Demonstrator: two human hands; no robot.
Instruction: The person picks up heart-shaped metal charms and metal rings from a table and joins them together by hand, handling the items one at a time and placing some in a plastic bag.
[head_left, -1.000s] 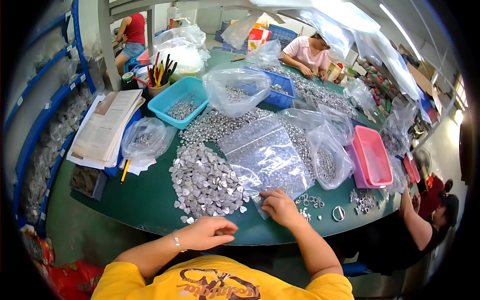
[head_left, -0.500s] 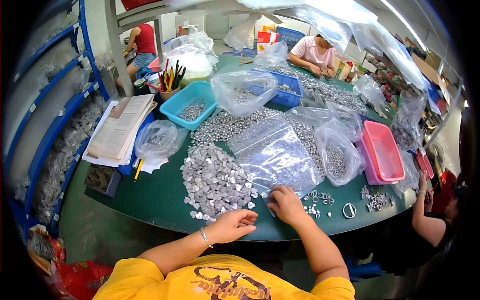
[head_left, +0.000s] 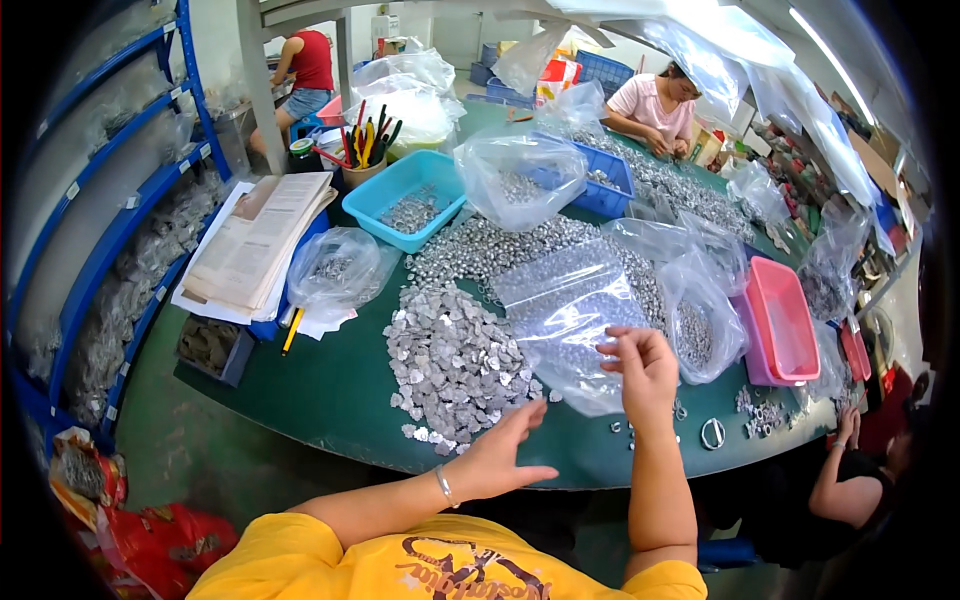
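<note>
A heap of small flat grey metal pieces lies on the green table in front of me. My left hand is open, palm up, fingers spread at the heap's near edge, a bracelet on the wrist. My right hand is raised over a flat clear plastic bag of small parts, its fingertips pinched together at the bag's edge; whether it grips the bag or a small piece I cannot tell. A few loose metal rings lie to the right of that hand.
Light blue bin, dark blue bin, pink tray, several clear bags of parts, a paper stack and a cup of pens crowd the table. Blue shelving stands left. Other people sit at the far end and right.
My right hand has lifted from the table surface to above the clear bag. My left hand has slid right and opened toward the heap's near edge.
</note>
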